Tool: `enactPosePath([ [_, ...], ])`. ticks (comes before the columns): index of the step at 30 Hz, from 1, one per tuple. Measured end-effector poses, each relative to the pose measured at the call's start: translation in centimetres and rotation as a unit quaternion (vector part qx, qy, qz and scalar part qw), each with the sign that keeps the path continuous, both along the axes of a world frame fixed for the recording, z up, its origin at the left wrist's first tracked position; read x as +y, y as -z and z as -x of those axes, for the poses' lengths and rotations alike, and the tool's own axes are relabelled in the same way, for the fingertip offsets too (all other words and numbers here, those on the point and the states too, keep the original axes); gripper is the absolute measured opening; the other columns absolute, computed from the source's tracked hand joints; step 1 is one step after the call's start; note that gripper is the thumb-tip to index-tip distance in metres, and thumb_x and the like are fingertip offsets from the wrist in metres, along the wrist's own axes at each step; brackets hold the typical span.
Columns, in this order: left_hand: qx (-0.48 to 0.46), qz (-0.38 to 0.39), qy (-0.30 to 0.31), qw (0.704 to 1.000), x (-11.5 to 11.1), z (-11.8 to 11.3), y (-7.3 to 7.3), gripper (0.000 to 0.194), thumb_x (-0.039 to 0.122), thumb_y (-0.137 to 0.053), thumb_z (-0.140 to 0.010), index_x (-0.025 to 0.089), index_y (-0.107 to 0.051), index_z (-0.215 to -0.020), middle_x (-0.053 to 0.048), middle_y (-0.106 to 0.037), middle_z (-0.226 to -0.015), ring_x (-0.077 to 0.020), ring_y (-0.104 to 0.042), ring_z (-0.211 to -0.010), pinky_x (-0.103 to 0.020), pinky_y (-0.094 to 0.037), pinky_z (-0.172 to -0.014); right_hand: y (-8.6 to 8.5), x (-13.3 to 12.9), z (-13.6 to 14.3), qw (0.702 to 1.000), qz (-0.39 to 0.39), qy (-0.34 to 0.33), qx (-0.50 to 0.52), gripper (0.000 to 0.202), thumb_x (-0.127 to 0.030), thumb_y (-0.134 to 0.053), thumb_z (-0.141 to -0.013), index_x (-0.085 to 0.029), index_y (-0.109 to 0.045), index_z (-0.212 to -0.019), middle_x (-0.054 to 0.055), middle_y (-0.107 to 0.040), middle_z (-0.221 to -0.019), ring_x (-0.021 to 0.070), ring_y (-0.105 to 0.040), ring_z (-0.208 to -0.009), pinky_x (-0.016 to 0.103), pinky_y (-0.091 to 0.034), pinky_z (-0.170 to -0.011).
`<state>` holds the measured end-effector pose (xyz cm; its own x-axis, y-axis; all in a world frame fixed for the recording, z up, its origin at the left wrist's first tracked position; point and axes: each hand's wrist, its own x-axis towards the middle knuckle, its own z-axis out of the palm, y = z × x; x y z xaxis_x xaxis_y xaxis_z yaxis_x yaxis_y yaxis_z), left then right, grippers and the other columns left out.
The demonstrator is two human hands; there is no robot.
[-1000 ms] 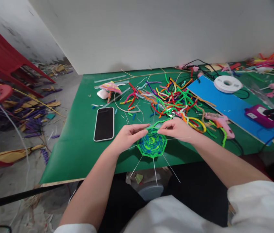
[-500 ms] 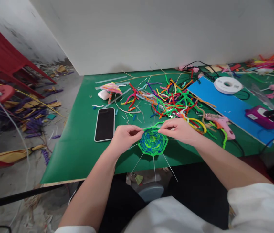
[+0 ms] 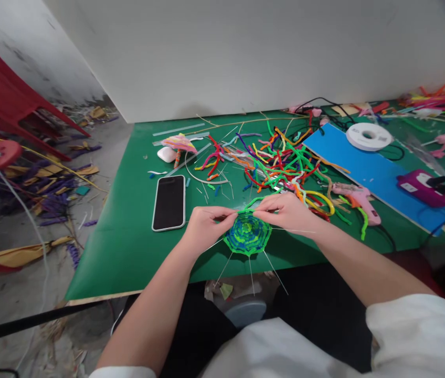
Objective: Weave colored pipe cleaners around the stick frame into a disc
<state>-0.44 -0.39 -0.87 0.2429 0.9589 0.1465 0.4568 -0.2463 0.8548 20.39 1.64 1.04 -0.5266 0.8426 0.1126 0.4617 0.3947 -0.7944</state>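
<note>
Between my hands is a round woven disc point(image 3: 247, 236) of green and blue pipe cleaner, with thin pale wire spokes sticking out past its edge. My left hand point(image 3: 210, 224) pinches the disc's upper left rim between thumb and fingers. At the upper right rim, my right hand point(image 3: 283, 210) is closed on a green pipe cleaner point(image 3: 252, 203), whose loose length runs along the top of the disc. The fingertips of both hands are close together. The disc is held above the table's front edge, its lower spokes reaching over my lap.
A phone point(image 3: 169, 202) lies left of my hands, near a small mushroom-like pipe-cleaner piece point(image 3: 180, 143) and a white case point(image 3: 166, 154). Beyond are tangled pipe cleaners point(image 3: 281, 157). To the right are a pink glue gun point(image 3: 358, 199), a blue board point(image 3: 380, 178) and a white spool point(image 3: 369, 137).
My left hand has shifted slightly right along the rim, nearer to my right hand. The right hand has moved a little left, and the disc's top edge now tilts differently.
</note>
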Motion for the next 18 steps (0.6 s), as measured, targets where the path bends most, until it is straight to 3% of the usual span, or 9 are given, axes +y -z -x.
enactPosePath([
  [6,-0.027,0.046,0.026,0.998,0.1,-0.2,0.2,0.021,0.032,-0.060,-0.072,0.017,-0.071,-0.082,-0.003,-0.071,-0.078,-0.0144,-0.064,-0.067,-0.021,-0.049,-0.059,0.8,0.1,0.1,0.999,0.037,-0.002,-0.001,0.021,-0.031,-0.055,-0.075,-0.015,-0.069,-0.072,0.004,-0.067,-0.072,0.0130,-0.059,-0.065,0.023,-0.044,-0.058],
  [13,-0.058,0.077,-0.015,0.995,0.2,-0.5,0.5,0.022,0.035,-0.061,-0.071,0.015,-0.070,-0.072,-0.003,-0.069,-0.070,-0.0139,-0.061,-0.062,-0.022,-0.047,-0.055,1.6,0.8,0.1,0.989,0.144,-0.029,-0.001,0.033,-0.043,-0.057,-0.071,-0.014,-0.071,-0.080,0.005,-0.067,-0.075,0.0150,-0.058,-0.067,0.025,-0.044,-0.058],
  [18,-0.096,0.152,0.031,0.983,0.3,-0.8,0.4,0.028,0.034,-0.064,-0.068,0.015,-0.069,-0.088,-0.004,-0.070,-0.077,-0.0163,-0.063,-0.069,-0.025,-0.049,-0.062,1.6,1.4,0.0,0.985,0.165,-0.057,-0.004,0.032,-0.042,-0.057,-0.071,-0.013,-0.070,-0.073,0.004,-0.065,-0.069,0.0134,-0.055,-0.064,0.026,-0.043,-0.059],
])
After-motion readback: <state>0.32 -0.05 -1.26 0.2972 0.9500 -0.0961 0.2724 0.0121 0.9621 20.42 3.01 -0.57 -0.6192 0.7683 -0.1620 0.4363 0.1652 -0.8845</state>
